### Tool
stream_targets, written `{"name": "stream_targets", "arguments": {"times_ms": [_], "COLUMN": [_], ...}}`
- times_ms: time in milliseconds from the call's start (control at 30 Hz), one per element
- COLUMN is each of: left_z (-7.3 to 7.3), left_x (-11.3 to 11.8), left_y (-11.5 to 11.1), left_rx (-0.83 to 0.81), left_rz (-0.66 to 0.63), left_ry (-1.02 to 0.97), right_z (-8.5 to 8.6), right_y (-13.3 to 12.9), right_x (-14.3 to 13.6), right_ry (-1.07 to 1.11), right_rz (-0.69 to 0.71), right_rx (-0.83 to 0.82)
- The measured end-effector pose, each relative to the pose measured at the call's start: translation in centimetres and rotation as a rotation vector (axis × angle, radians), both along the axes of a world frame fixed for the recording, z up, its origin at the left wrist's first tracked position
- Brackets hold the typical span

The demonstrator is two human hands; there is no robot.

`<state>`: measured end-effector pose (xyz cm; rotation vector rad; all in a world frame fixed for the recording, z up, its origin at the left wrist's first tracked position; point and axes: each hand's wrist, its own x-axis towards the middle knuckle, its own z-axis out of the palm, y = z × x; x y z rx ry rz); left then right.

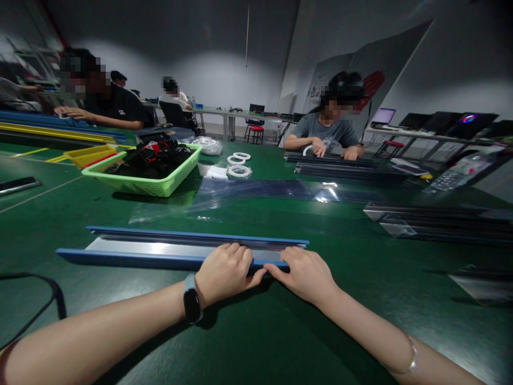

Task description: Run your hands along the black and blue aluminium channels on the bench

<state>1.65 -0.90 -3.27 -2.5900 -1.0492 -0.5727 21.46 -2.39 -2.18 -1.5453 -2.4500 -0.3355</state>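
Observation:
A long channel-shaped profile (136,260) with blue edges and a silvery inner face lies across the green table in front of me. My left hand (226,270) is closed over its near blue edge, right of the middle, fingers curled inside and thumb along the outer side. Close beside it, my right hand (304,272) grips the same edge near the right end, thumb pointing left. The two thumb tips almost meet. The fingertips of both hands are hidden inside the channel.
Behind the profile lie clear plastic film (248,192), white tape rolls (239,171) and a green basket (140,184) of dark parts. Dark profiles (441,222) and a plastic bottle (460,171) are at right, a phone (18,184) at left. Co-workers sit across the table.

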Motion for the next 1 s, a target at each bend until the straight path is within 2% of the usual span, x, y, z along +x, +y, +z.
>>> {"name": "stream_targets", "arguments": {"times_ms": [567,867,1000], "left_z": [0.2,0.8,0.9], "left_x": [0.1,0.5,0.3], "left_y": [-0.3,-0.8,-0.7], "left_rx": [0.048,0.043,0.02], "left_rz": [-0.018,-0.089,-0.093], "left_ry": [-0.036,0.054,0.064], "right_z": [0.0,1.5,1.5], "right_y": [0.2,-0.6,-0.3], "right_x": [0.0,0.5,0.8], "right_ry": [-0.053,-0.036,-0.039], "right_rz": [0.034,0.017,0.016], "right_rx": [0.055,0.052,0.012]}}
